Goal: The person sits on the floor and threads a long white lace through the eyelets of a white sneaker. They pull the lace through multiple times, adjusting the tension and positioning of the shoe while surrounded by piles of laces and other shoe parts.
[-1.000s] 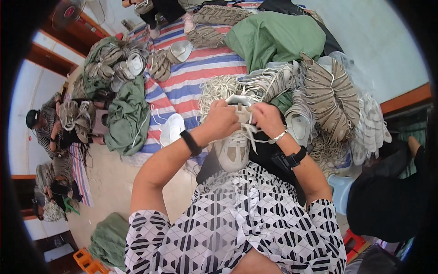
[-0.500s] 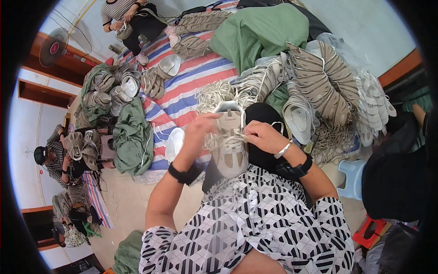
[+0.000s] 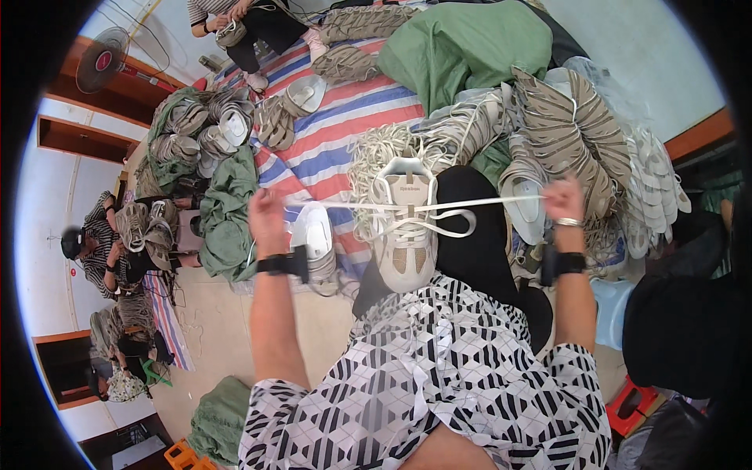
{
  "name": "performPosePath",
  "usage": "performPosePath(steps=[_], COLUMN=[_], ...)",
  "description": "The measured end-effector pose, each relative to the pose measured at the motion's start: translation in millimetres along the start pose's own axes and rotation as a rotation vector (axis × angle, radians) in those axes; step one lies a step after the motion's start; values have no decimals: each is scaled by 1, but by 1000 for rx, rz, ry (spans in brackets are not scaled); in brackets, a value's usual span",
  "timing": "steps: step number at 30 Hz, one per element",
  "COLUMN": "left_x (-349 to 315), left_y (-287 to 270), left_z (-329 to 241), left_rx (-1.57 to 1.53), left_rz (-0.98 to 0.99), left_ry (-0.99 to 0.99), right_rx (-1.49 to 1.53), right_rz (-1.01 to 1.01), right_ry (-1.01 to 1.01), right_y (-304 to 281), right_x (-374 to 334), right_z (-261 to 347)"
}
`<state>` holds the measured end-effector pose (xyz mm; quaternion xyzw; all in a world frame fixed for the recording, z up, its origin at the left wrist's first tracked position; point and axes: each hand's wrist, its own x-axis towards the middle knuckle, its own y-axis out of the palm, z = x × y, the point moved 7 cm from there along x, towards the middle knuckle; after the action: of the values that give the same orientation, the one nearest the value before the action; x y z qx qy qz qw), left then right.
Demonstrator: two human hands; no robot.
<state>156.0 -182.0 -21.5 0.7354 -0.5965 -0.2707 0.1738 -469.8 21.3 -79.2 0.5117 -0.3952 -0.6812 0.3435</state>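
Observation:
A beige and tan sneaker (image 3: pixel 405 262) rests on my lap, its toe toward me and its tongue pointing away. A cream shoelace (image 3: pixel 486 203) is stretched taut sideways across the tongue, and a loose loop of it lies to the right of the eyelets. Out to the left, my left hand (image 3: pixel 269 215) is closed on one end of the lace. My right hand (image 3: pixel 564 201) grips the other end, out to the right, at nearly the same height. Both hands are well apart from the shoe.
Beyond the shoe lies a heap of loose laces (image 3: pixel 381 157). Stacked shoe uppers (image 3: pixel 576 141) stand at the right, near a green sack (image 3: pixel 470 47). White-lined shoes (image 3: pixel 315 235) sit left of my knee on a striped sheet (image 3: pixel 313 168). Other people (image 3: pixel 98 254) work at the left and far side.
Both hands were close together at the shoe's laces. They have moved apart, left hand to the left and right hand to the right, drawing the shoelace straight between them.

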Motion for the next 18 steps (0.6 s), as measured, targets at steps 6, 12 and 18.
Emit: performPosePath(steps=[6,12,18], left_x=[-19,-145,-199], left_y=[-74,165,251], left_z=[-47,34,75], left_rx=[256,1274,1749], left_rz=[-239,789,1253], left_ry=[-34,675,1075], right_rx=[-127,-786,-1723], right_rz=[-273,44,504], right_ry=[-294,-65,-300], right_y=[-83,27,122], right_x=[-57,-20,-51], right_z=[133,-11,-158])
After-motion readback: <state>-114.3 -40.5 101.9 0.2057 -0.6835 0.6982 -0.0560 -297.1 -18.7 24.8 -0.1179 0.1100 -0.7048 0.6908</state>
